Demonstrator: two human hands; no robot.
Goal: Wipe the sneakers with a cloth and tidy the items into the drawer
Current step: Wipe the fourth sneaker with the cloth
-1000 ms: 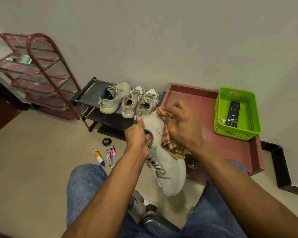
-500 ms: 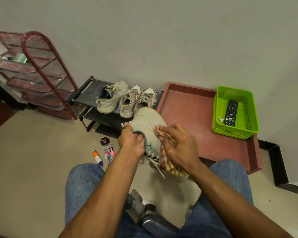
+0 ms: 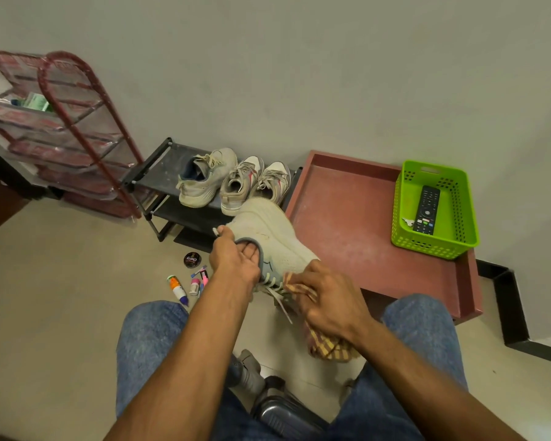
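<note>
The left hand grips the white sneaker by its collar, held above the floor beside the red drawer; the right hand presses a checked cloth against its laces.

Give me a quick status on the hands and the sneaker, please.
Left hand grips white sneaker by its collar. Right hand presses checked cloth on the lace side. Nothing in the way.
</note>
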